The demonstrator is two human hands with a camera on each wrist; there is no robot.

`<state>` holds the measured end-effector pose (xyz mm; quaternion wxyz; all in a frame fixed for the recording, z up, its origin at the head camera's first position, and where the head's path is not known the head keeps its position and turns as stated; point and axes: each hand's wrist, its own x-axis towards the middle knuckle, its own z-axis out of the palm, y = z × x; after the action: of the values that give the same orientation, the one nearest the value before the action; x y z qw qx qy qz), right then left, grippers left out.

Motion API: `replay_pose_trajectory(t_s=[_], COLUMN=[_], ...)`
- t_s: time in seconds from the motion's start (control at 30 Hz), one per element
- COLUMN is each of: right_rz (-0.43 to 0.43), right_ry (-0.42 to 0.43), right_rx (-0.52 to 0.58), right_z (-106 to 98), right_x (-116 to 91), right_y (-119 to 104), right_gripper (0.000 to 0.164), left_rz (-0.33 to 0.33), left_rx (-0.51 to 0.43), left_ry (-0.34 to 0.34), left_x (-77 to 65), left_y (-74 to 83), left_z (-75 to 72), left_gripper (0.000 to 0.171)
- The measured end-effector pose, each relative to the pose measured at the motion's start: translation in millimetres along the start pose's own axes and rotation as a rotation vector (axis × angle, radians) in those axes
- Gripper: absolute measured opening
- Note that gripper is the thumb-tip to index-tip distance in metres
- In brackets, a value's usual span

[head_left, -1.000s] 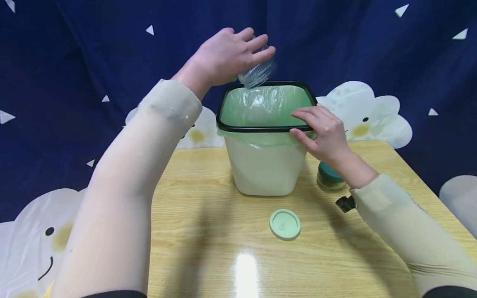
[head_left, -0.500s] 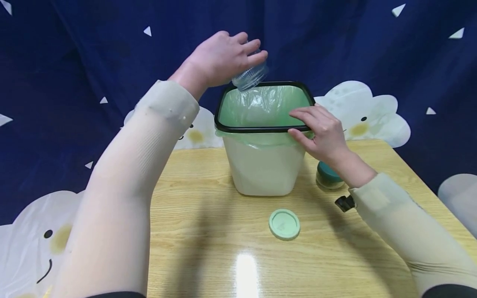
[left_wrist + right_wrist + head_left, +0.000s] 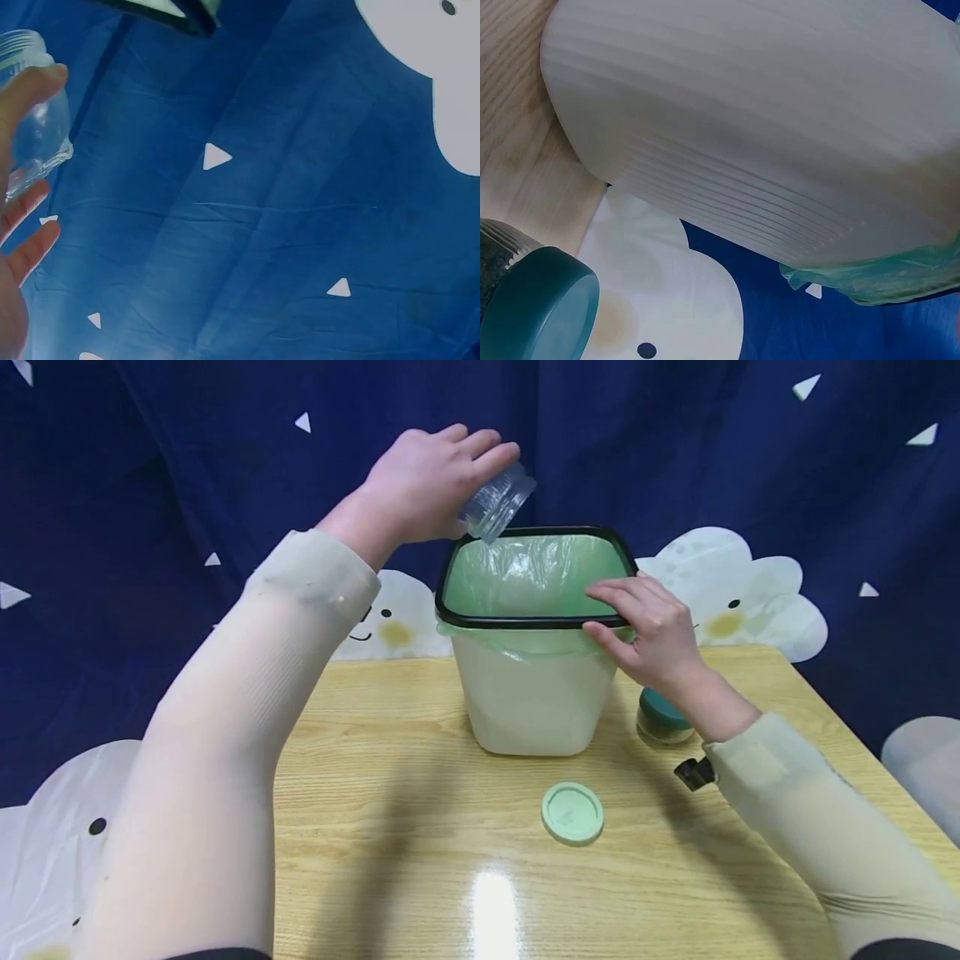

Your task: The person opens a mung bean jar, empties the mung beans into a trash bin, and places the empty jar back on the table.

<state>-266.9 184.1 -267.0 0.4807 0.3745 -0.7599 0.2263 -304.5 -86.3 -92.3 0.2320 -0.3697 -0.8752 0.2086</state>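
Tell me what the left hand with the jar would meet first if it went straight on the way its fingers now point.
Likely the bin: the left hand tips the clear jar down toward the black rim and green liner, though depth is unclear.

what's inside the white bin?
The white bin holds a green bag liner, folded out over the black rim. Only the liner's upper walls show; the bottom is hidden by the rim's near edge. The left hand holds a clear jar tilted above it.
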Motion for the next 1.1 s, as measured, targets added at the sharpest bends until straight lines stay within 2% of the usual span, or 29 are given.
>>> replay_pose_trajectory(t_s=[0.13,0.33,0.43,0.63,0.73,0.83,1.1], right_rz=[0.0,-0.004,-0.014,0.009,0.016,0.015,-0.006], right_ry=[-0.011,-0.02,-0.011,0.009,0.018,0.022,-0.001], right_rx=[-0.005,-0.013,-0.021,0.007,0.019,0.02,0.005], right_z=[-1,-3,-4,-4,-3,-3,-2], right_x=[-1,-4,-3,0,2,3,4], right_y=[1,1,0,-3,-5,-6,-5], right_gripper=[0.061,0.06,0.059,0.061,0.061,0.06,0.059], left_rz=[-0.089,-0.245,-0.353,-0.637,-0.734,-0.771,-0.767], left_rx=[-0.089,-0.275,-0.376,-0.623,-0.762,-0.893,-1.229], left_ry=[0.039,0.105,0.166,0.316,0.386,0.469,0.728], left_x=[-10.8,-23.9,-31.3,-51.8,-65.3,-79.0,-107.5], left_y=[-3.9,-5.8,-3.2,2.4,5.3,9.5,23.4], left_z=[6.0,16.2,21.0,31.0,37.7,47.0,78.0], left_gripper=[0.086,0.089,0.092,0.097,0.097,0.093,0.08])
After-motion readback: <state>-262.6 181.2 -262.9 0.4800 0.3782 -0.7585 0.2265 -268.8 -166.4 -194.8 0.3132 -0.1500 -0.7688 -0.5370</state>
